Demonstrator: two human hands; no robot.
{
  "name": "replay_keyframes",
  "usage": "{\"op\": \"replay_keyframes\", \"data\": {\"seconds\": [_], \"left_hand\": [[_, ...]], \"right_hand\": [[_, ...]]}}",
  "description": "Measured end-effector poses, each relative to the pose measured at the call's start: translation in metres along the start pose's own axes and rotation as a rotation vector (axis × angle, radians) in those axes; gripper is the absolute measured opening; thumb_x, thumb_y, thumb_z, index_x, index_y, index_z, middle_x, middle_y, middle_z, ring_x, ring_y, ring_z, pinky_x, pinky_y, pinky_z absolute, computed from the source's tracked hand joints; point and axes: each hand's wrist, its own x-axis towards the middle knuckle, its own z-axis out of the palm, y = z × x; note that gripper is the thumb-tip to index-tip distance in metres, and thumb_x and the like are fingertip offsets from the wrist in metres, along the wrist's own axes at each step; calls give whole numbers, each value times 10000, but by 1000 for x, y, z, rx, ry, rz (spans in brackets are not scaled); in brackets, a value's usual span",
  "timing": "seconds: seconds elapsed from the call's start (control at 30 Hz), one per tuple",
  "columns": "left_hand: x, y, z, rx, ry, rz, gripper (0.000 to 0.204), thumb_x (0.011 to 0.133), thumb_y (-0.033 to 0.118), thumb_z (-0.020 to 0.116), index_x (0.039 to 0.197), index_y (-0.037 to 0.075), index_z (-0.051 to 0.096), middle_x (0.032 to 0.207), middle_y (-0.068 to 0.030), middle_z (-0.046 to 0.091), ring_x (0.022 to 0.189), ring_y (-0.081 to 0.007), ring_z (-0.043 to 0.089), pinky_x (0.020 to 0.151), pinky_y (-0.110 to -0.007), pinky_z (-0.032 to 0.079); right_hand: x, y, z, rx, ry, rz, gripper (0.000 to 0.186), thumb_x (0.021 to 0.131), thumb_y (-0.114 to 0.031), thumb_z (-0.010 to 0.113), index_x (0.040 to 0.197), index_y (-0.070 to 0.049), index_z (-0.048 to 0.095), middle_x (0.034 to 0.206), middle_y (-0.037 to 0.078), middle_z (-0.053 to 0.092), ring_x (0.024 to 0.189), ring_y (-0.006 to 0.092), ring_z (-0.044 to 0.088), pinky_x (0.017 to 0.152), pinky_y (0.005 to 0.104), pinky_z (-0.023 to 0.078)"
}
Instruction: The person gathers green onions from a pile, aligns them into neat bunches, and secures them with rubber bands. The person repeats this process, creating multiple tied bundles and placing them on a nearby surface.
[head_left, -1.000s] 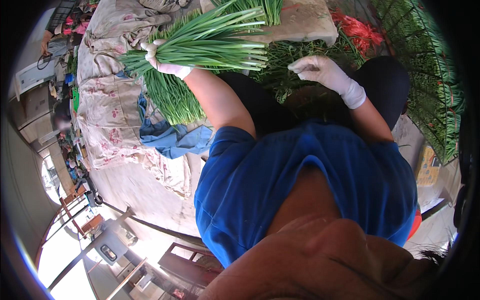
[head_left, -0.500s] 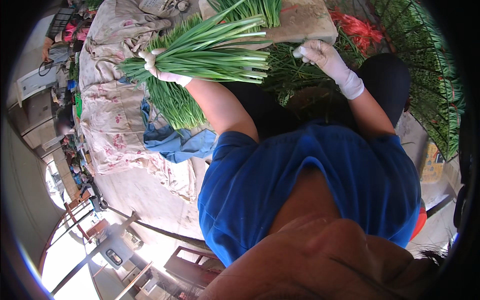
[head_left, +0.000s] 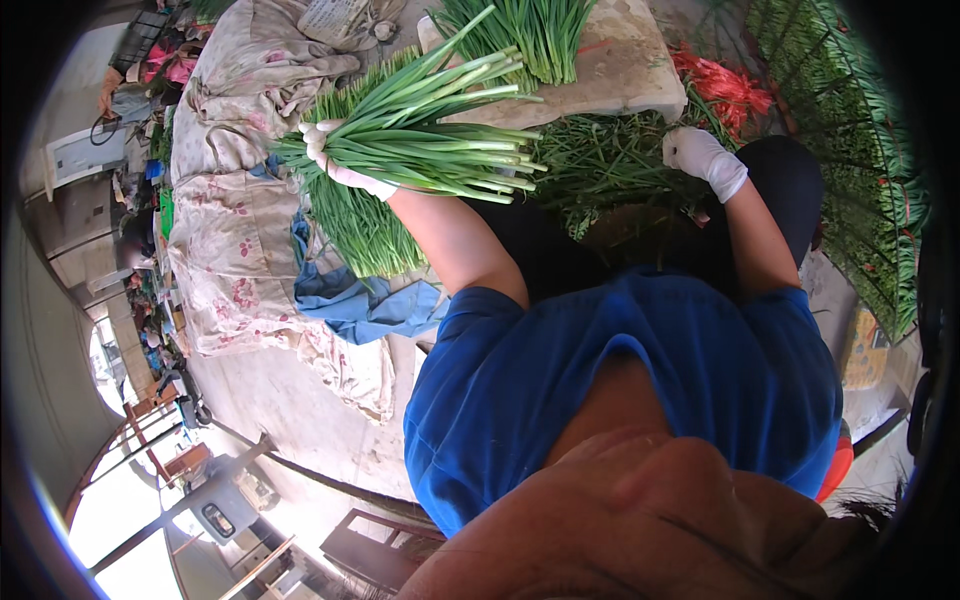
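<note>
My left hand [head_left: 338, 165], in a white glove, is closed round a bunch of garlic chives [head_left: 440, 150]. The long green leaves point left past the hand, and the pale cut ends fan out to the right. Beneath the bunch lies a larger heap of chives [head_left: 365, 225]. My right hand [head_left: 703, 162], also gloved in white, is curled into a fist at the right edge of a pile of loose green leaves [head_left: 615, 165]. Whatever its fingers may hold is hidden.
Another chive bunch [head_left: 545, 40] lies on a worn pale board [head_left: 630, 75] at the far side. Red plastic strands [head_left: 722, 90] are right of it. Flowered cloth [head_left: 225, 250] and blue cloth [head_left: 365, 305] spread left. Stacked greens under dark netting [head_left: 850, 150] stand at far right.
My right hand has moved right, away from the bunch, over the edge of the loose leaves. My left hand keeps its hold on the chives. The whole view has shifted slightly.
</note>
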Motion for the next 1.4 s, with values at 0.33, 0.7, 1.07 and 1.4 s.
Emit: {"op": "replay_keyframes", "data": {"seconds": [0.33,0.7,1.07,1.4], "left_hand": [[11,-7,-17,313,-247,-198,367,950,120,440,1306,41,399,988,5,541,971,-103,508,962,-249,410],[-7,-70,32,280,-427,-259,377,892,135,579,1240,58,456,717,47,541,723,-70,598,840,-345,470],[2,-105,-6,334,70,-474,309,911,179,492,1187,45,459,820,26,502,924,-125,543,944,-374,447],[8,-115,-37,675,342,-184,453,813,300,575,1170,33,499,773,-58,544,698,-228,527,679,-384,449]], "right_hand": [[40,-132,-67,1563,71,-283,245,910,-254,571,973,-23,625,839,60,670,667,88,584,669,233,468],[-16,-44,-41,490,165,-293,307,753,-143,707,1045,-73,644,1302,122,489,1210,246,461,1013,341,360],[30,-115,-17,1355,-476,-744,944,785,-689,493,1371,31,325,1369,133,402,1259,227,394,1026,341,329],[-28,-205,-2,1651,-350,-376,581,833,-109,656,1324,-81,346,1153,67,527,988,181,579,795,363,526]]}}
